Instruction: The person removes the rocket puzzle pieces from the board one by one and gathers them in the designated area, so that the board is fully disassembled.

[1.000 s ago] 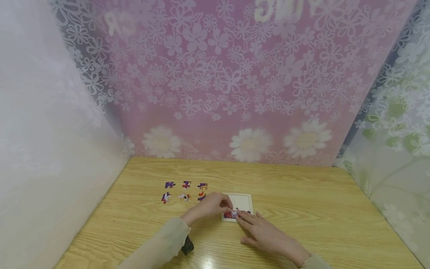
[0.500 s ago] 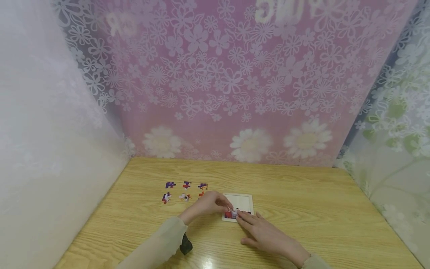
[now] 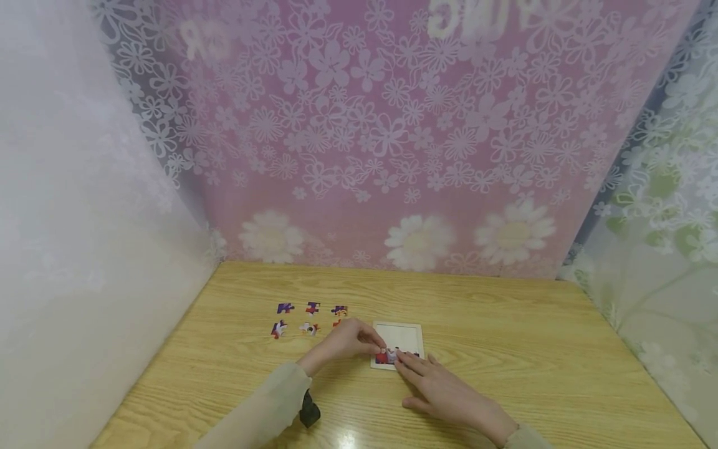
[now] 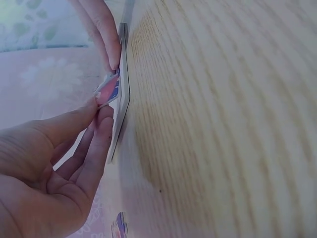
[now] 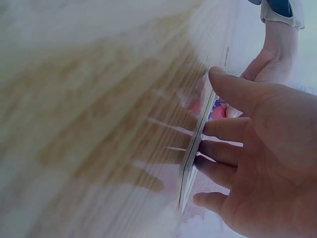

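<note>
A jigsaw piece [image 4: 108, 92] in pink-red and blue leans at a tilt over the lower left of a white puzzle tray [image 3: 412, 332]. My left hand [image 3: 349, 340] pinches its edge between thumb and fingertips, seen closely in the left wrist view. Beside it, purple and white puzzle pieces [image 3: 392, 353] lie along the tray's near side, partly hidden by fingers. With fingers straight, my right hand [image 3: 443, 388] rests on the tray's near right part. The right wrist view shows those fingers [image 5: 223, 153] against the tray's edge.
Several loose jigsaw pieces [image 3: 310, 328] lie in two rows on the wooden table [image 3: 505, 337], left of the tray; my left hand partly covers one. A pink floral backdrop [image 3: 359, 156] stands behind the table, with pale sheets at both sides.
My left hand has shifted slightly at the tray's lower left, and its fingertips have come closer together at the piece. The right hand stays in place.
</note>
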Motion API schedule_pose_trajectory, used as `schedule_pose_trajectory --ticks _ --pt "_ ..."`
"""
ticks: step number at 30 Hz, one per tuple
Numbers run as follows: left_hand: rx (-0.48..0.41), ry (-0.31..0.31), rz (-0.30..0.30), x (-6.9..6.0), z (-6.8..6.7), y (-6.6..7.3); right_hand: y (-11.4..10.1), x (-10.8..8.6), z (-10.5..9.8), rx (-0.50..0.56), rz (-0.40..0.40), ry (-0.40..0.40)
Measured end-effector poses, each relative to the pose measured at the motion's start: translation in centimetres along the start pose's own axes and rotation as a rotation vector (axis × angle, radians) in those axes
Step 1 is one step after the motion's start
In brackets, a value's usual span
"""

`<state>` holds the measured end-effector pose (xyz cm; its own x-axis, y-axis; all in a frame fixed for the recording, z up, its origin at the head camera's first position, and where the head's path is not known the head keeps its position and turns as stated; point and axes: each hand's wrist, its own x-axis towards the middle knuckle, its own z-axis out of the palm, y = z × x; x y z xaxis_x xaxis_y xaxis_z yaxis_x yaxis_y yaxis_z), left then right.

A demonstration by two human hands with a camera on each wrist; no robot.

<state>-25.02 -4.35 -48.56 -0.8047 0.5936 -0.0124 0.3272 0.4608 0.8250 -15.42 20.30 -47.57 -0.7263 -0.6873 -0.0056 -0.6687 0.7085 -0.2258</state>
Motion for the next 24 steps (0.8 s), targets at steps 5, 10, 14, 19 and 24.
schedule_pose_trajectory --ticks 5,10,14,19,24 --pt "-0.109 0.005 -0.024 -0.1 -0.2 -0.5 0.1 0.0 0.1 -0.009 -0.009 0.011" --pt "-0.148 0.038 -0.06 -0.4 -1.0 -0.8 0.0 0.0 0.2 -0.014 0.005 0.0" --pt "-0.18 0.043 -0.076 -0.6 -1.7 -1.2 0.0 0.1 0.3 -0.008 0.018 -0.012" --pt "-0.237 0.043 -0.086 -1.1 -2.7 -1.8 0.0 0.2 0.2 0.007 0.021 -0.017" --pt "-0.237 0.063 -0.076 -2.3 -3.8 -2.4 -0.2 0.0 0.0 0.009 0.01 -0.01"
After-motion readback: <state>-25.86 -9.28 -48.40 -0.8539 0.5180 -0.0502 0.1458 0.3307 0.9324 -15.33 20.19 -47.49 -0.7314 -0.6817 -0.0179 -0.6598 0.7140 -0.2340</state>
